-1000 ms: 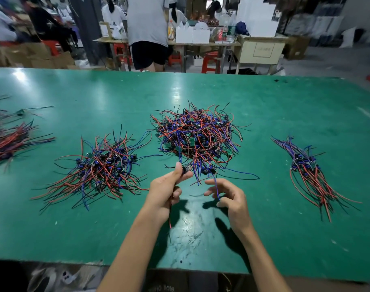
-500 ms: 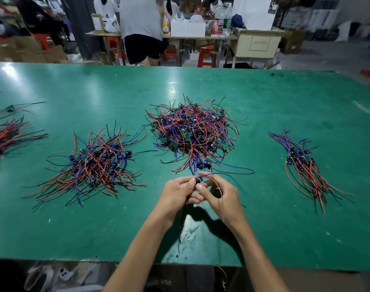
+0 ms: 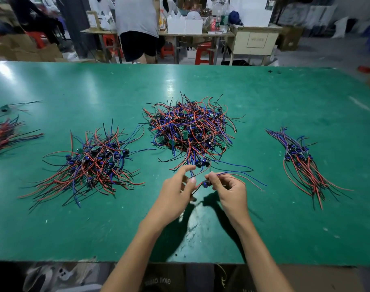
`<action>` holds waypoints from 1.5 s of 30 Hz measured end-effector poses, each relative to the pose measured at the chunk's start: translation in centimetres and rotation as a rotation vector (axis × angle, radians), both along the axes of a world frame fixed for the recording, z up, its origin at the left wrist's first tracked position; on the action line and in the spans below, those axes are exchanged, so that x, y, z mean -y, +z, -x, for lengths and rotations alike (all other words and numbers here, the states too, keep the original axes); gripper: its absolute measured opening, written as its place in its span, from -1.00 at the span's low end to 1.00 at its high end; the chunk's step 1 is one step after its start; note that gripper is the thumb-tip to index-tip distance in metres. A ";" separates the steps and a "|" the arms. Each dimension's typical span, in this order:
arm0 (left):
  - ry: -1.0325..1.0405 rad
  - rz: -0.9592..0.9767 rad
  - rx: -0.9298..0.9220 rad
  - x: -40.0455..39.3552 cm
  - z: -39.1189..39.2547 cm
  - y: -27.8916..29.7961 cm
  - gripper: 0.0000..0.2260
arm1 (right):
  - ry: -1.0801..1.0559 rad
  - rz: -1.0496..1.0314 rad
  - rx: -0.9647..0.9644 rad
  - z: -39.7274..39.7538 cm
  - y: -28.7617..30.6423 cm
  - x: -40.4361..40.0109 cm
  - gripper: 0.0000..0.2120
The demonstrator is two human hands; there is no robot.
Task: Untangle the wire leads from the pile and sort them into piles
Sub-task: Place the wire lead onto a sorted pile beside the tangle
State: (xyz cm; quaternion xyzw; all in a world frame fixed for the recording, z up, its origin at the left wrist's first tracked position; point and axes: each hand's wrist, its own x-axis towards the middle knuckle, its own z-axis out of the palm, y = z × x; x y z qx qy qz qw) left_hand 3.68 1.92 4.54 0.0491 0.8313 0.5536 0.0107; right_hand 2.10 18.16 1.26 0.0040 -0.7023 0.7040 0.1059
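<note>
Since half a second ago I see my hands have drawn apart. Near the table's [image 3: 53, 228] left edge lies a sorted pile [image 3: 91, 163]. My left hand [image 3: 175, 194] pinches wires trailing from the tangled pile [image 3: 190, 131] at centre. My right hand [image 3: 230, 190] grips one wire lead [image 3: 207, 183]. Toward the right edge rests another sorted bundle [image 3: 304, 163].

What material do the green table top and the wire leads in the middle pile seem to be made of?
Green table top: probably a rubber or vinyl mat, smooth and semi-glossy, since it reflects the lamps and shows scuffs. Middle pile: thin wires in red, blue and black plastic-looking insulation, bending freely, joined to small green boards.
</note>
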 end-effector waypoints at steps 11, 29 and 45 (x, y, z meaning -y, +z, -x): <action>-0.111 -0.570 0.302 -1.8 0.7 -1.0 -0.76 | -0.018 -0.066 -0.037 0.1 -0.2 -0.2 -0.82; -0.048 -0.451 0.093 -1.3 0.5 -3.0 -0.87 | -0.030 -0.197 -0.056 0.0 -0.2 -0.4 -0.76; 0.002 -0.450 0.057 -1.6 0.8 -3.4 -0.77 | 0.086 -0.152 0.037 0.0 -0.3 0.8 -0.80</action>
